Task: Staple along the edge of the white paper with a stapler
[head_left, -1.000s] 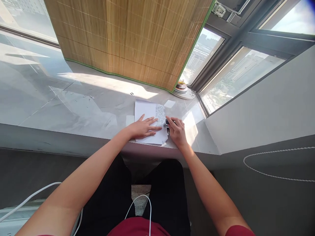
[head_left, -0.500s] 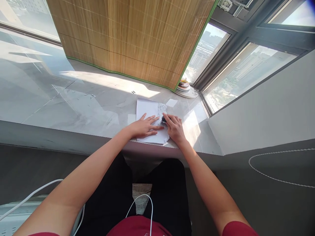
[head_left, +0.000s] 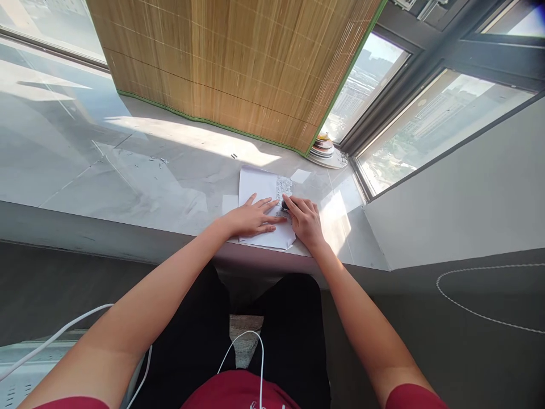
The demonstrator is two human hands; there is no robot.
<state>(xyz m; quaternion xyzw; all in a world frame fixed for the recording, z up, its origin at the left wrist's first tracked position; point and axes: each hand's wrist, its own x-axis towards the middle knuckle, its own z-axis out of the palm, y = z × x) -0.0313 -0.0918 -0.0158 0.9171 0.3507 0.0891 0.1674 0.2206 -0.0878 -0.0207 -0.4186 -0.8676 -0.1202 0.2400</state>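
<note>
White paper [head_left: 259,183] lies near the front edge of the pale ledge, with a strip of dense dark marks [head_left: 284,186] along its right part. My left hand [head_left: 252,218] rests flat on the paper, fingers spread, holding nothing. Pinched in my right hand [head_left: 304,218] is a small dark object [head_left: 285,205], whose tip end is over the marked strip close to my left fingertips. My fingers hide most of this object, so its kind cannot be made out.
A bamboo blind [head_left: 230,68] with green edging hangs behind the ledge [head_left: 170,193]. Stacked round items [head_left: 323,149] stand at the window corner. Small white paper pieces [head_left: 301,175] lie beside the sheet. A white cable [head_left: 263,355] loops over my lap.
The whole view has shifted slightly, so the ledge and paper appear a little further right. Both hands keep nearly the same places on the paper, the right one still holding the dark object.
</note>
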